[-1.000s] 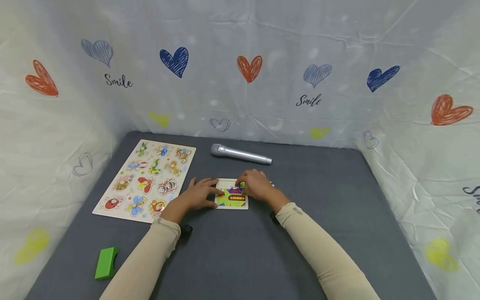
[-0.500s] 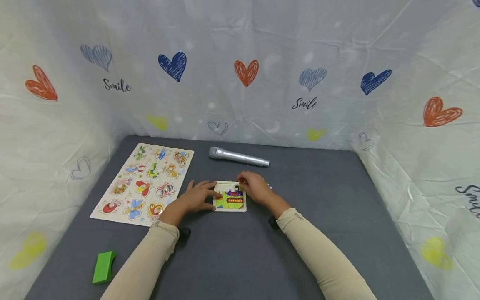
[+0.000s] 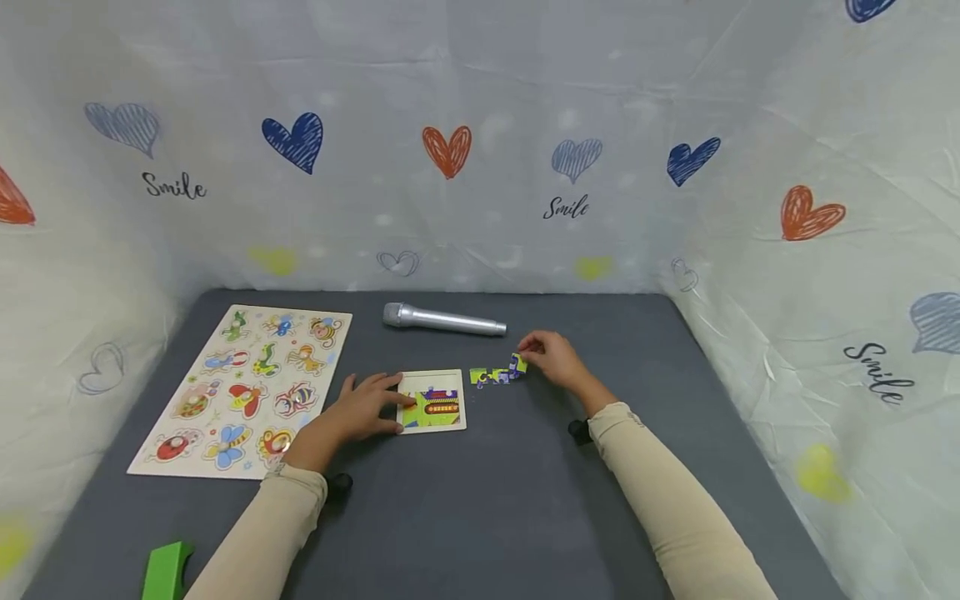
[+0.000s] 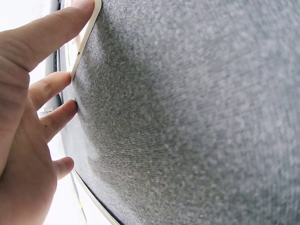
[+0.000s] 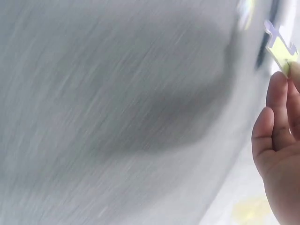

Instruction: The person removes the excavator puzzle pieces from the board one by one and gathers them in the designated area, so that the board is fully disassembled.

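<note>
A small jigsaw puzzle tray (image 3: 431, 379) has a picture of a tracked vehicle filling its lower part, with its pale upper part bare. My left hand (image 3: 356, 412) rests at the tray's left edge, fingers spread, one fingertip on the picture. In the left wrist view, fingertips (image 4: 61, 80) touch the pale rim. To the right of the tray, my right hand (image 3: 557, 360) pinches a green and purple jigsaw piece (image 5: 280, 50) between thumb and fingers. Loose jigsaw pieces (image 3: 489, 377) lie on the table between the tray and the right hand.
A large insect puzzle board (image 3: 255, 387) lies on the left of the dark table (image 3: 517, 508). Behind the tray is a silver microphone (image 3: 446, 320). A green block (image 3: 165, 571) sits near the front left. White cloth with hearts (image 3: 480, 225) hangs around the table.
My right hand has moved right, off the tray, with a jigsaw piece in its fingertips, uncovering loose pieces. The left hand stays at the tray. The head view has turned right.
</note>
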Action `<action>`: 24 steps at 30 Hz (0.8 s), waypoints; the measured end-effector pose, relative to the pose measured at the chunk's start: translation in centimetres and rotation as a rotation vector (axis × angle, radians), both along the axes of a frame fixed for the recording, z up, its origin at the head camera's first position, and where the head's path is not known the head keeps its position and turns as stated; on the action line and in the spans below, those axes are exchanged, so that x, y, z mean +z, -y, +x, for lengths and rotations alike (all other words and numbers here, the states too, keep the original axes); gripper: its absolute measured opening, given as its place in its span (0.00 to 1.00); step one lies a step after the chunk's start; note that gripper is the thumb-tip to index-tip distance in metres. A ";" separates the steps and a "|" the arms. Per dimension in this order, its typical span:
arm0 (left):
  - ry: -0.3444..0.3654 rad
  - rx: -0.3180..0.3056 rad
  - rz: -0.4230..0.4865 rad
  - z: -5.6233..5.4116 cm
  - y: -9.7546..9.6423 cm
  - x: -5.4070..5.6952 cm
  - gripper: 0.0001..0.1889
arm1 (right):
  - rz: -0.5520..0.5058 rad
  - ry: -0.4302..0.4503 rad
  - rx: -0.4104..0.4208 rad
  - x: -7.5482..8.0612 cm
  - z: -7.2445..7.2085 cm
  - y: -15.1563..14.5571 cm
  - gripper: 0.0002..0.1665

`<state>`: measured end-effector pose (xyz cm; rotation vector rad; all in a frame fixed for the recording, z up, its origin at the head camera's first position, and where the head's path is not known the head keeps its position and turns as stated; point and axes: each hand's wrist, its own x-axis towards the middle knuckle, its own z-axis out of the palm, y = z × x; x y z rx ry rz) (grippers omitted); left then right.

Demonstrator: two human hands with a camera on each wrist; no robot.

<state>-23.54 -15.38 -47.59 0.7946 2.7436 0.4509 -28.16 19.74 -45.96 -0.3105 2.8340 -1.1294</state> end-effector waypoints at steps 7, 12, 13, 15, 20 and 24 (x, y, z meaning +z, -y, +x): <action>0.002 0.012 0.011 0.5 1.2 0.0 0.26 | 0.023 0.096 0.015 -1.7 -0.4 -1.4 0.08; -0.010 0.005 0.033 0.4 0.9 -0.3 0.25 | 0.040 0.081 0.016 -2.0 -0.7 -1.2 0.07; -0.012 0.005 0.036 0.4 0.8 -0.4 0.25 | 0.050 0.077 0.017 -2.0 -0.8 -1.2 0.06; -0.012 0.005 0.043 0.4 0.7 -0.6 0.25 | 0.069 0.075 0.022 -2.0 -0.9 -1.3 0.06; -0.011 0.001 0.057 0.3 0.6 -0.7 0.25 | 0.093 0.062 0.033 -2.0 -0.8 -1.3 0.06; -0.010 -0.002 0.045 0.0 0.2 -0.8 0.25 | 0.083 0.049 0.019 -1.8 -0.6 -1.4 0.09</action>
